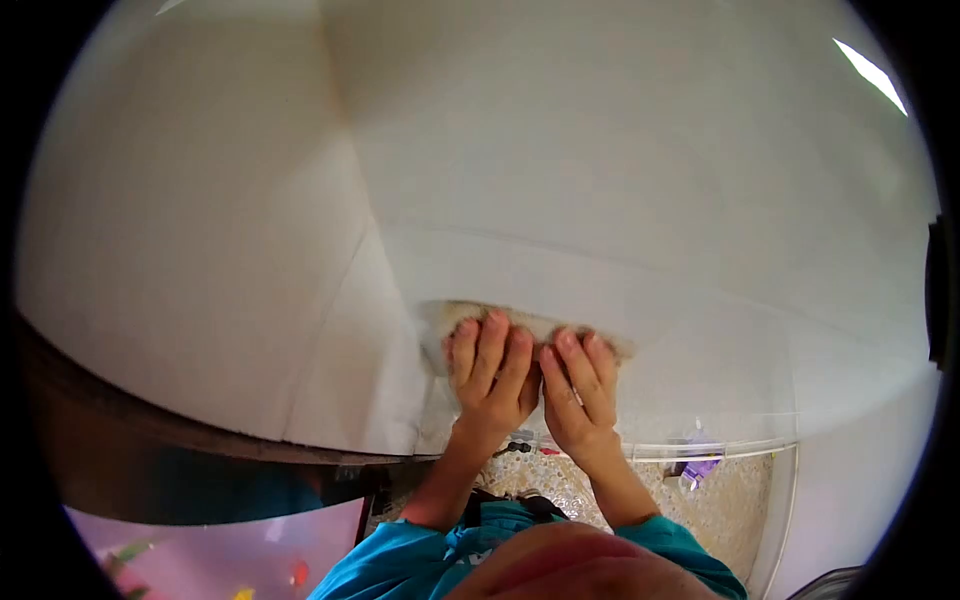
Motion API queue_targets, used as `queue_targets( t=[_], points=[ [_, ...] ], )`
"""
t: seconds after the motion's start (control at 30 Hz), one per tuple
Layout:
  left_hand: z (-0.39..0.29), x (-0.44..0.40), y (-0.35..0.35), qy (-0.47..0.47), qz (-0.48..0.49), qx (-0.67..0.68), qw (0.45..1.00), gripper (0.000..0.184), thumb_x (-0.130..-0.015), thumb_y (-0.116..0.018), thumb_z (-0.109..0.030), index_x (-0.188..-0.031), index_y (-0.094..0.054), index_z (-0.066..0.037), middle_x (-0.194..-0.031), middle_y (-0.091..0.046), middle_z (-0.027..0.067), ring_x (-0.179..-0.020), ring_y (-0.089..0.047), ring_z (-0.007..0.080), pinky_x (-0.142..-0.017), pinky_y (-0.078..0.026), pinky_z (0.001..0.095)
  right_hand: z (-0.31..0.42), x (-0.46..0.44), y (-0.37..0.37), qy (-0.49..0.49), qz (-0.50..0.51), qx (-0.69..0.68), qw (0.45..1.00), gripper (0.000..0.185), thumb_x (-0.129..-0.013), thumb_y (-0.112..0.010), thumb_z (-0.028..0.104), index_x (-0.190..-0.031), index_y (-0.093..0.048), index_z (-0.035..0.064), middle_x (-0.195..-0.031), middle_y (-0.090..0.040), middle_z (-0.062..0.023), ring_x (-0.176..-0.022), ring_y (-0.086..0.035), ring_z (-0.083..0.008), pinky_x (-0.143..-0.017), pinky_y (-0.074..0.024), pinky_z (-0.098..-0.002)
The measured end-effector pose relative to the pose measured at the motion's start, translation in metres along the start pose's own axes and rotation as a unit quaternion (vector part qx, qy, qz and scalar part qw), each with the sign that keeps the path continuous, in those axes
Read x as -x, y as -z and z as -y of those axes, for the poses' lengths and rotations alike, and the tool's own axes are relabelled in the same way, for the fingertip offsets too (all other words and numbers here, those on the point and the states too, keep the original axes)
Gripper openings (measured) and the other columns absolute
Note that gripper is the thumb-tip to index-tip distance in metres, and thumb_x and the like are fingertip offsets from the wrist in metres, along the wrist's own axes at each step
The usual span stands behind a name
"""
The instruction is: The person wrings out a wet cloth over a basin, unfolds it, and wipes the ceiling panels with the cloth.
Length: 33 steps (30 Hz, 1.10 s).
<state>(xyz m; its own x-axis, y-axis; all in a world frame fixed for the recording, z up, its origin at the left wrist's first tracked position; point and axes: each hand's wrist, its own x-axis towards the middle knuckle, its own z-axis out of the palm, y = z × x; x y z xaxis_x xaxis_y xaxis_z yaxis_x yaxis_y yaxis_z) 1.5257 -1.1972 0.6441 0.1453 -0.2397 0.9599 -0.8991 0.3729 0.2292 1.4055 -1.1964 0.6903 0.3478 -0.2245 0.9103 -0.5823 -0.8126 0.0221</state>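
Note:
A long, beige folded cloth (540,325) with a darker, grubby edge is pressed against the glossy white surface (700,360) in front of me. My left hand (490,375) lies over its left part, fingers extended and slightly apart, fingertips bearing down on it. Beside it, almost touching, my right hand (582,385) presses on the right part with its fingers bent a little. Both thumbs are largely hidden between the hands. The cloth's underside and how far the fingers wrap round it cannot be seen.
White walls (220,220) meet in a corner at the left. A dark edge (150,420) runs along the lower left, above a pink, patterned surface (220,555). Below the white surface's rim shows a speckled floor (575,490) with a purple packet (697,468) on it.

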Motion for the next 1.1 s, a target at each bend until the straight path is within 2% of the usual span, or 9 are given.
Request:
queue_targets(
  t=[0.1, 0.27, 0.37, 0.5, 0.67, 0.7, 0.77, 0.87, 1.1],
  points=[
    [-0.001, -0.05, 0.01, 0.014, -0.019, 0.008, 1.0, 0.032, -0.089, -0.055, -0.019, -0.119, -0.061, -0.01, -0.135, -0.05, 0.0165, -0.133, -0.035, 0.0375, -0.112, -0.019, 0.0508, 0.009, -0.038, 0.002, -0.013, -0.012, 0.014, 1.0, 0.03, -0.077, -0.064, -0.001, -0.107, -0.067, 0.0002, -0.122, -0.06, -0.0122, -0.119, -0.051, -0.028, -0.094, -0.0487, -0.036],
    [0.012, 0.011, -0.003, -0.023, -0.006, -0.005, 1.0, 0.036, -0.089, -0.056, -0.023, -0.123, -0.058, -0.01, -0.14, -0.045, 0.0147, -0.136, -0.029, 0.0372, -0.113, -0.016, 0.0508, 0.007, 0.005, -0.012, -0.007, -0.001, 0.036, 0.999, 0.031, -0.076, -0.064, -0.001, -0.107, -0.068, 0.0019, -0.121, -0.061, -0.0098, -0.117, -0.051, -0.0264, -0.093, -0.0491, -0.0344],
    [0.008, 0.024, -0.003, -0.006, 0.007, 0.021, 1.0, 0.036, -0.088, -0.057, -0.023, -0.121, -0.058, -0.009, -0.14, -0.045, 0.0155, -0.136, -0.029, 0.0381, -0.113, -0.016, 0.0512, 0.008, 0.016, -0.014, -0.018, 0.004, 0.034, 0.999, 0.03, -0.076, -0.064, 0.0, -0.106, -0.068, 0.0018, -0.121, -0.061, -0.0096, -0.116, -0.052, -0.0263, -0.093, -0.0491, -0.0341],
    [-0.008, -0.037, 0.006, 0.008, 0.006, 0.04, 0.999, 0.029, -0.087, -0.059, -0.02, -0.114, -0.064, -0.009, -0.134, -0.05, 0.0181, -0.134, -0.032, 0.0393, -0.112, -0.016, 0.0507, 0.011, -0.032, 0.009, -0.057, -0.001, 0.048, 0.997, 0.031, -0.076, -0.064, 0.003, -0.107, -0.068, 0.0025, -0.122, -0.06, -0.0112, -0.118, -0.051, -0.0283, -0.096, -0.0462, -0.0366],
    [-0.034, -0.035, -0.002, -0.007, 0.028, 0.056, 0.998, 0.032, -0.087, -0.06, -0.02, -0.117, -0.063, -0.012, -0.132, -0.054, 0.0109, -0.132, -0.037, 0.0337, -0.111, -0.019, 0.0476, -0.005, -0.015, 0.023, -0.061, -0.027, 0.097, 0.993, 0.031, -0.077, -0.065, 0.004, -0.108, -0.067, 0.0031, -0.124, -0.058, -0.0123, -0.123, -0.046, -0.0316, -0.098, -0.043, -0.0415],
    [-0.03, -0.021, -0.001, -0.067, 0.077, 0.043, 0.994, 0.039, -0.089, -0.056, -0.019, -0.125, -0.054, -0.003, -0.143, -0.037, 0.0239, -0.138, -0.023, 0.0429, -0.111, -0.014, 0.055, -0.008, 0.001, 0.022, -0.074, -0.03, 0.099, 0.992, 0.031, -0.077, -0.065, 0.003, -0.108, -0.067, 0.0033, -0.125, -0.058, -0.0125, -0.124, -0.044, -0.0327, -0.098, -0.0425, -0.043],
    [-0.03, -0.001, -0.004, -0.095, 0.097, 0.035, 0.99, 0.037, -0.088, -0.058, -0.019, -0.121, -0.057, -0.003, -0.142, -0.039, 0.0229, -0.138, -0.024, 0.0417, -0.112, -0.014, 0.0542, -0.008, 0.024, 0.024, -0.084, -0.018, 0.108, 0.99, 0.031, -0.077, -0.065, 0.001, -0.107, -0.068, 0.004, -0.125, -0.057, -0.013, -0.125, -0.044, -0.0347, -0.098, -0.0422, -0.0449],
    [-0.035, -0.002, -0.01, -0.095, 0.065, 0.03, 0.993, 0.035, -0.088, -0.059, -0.019, -0.119, -0.059, -0.003, -0.141, -0.041, 0.0225, -0.138, -0.025, 0.0414, -0.112, -0.015, 0.0533, -0.01, 0.021, 0.027, -0.09, -0.019, 0.101, 0.991, 0.034, -0.074, -0.064, -0.005, -0.107, -0.068, 0.004, -0.126, -0.057, -0.0141, -0.125, -0.044, -0.0356, -0.097, -0.0436, -0.0443],
    [-0.044, -0.019, -0.005, -0.074, 0.074, 0.016, 0.994, 0.036, -0.087, -0.058, -0.018, -0.119, -0.057, -0.001, -0.139, -0.042, 0.0234, -0.136, -0.028, 0.0423, -0.11, -0.019, 0.0543, -0.013, 0.0, 0.039, -0.078, -0.023, 0.082, 0.993, 0.035, -0.073, -0.065, -0.004, -0.108, -0.068, 0.004, -0.125, -0.058, -0.0138, -0.119, -0.049, -0.0338, -0.093, -0.0468, -0.0423]
  ],
)
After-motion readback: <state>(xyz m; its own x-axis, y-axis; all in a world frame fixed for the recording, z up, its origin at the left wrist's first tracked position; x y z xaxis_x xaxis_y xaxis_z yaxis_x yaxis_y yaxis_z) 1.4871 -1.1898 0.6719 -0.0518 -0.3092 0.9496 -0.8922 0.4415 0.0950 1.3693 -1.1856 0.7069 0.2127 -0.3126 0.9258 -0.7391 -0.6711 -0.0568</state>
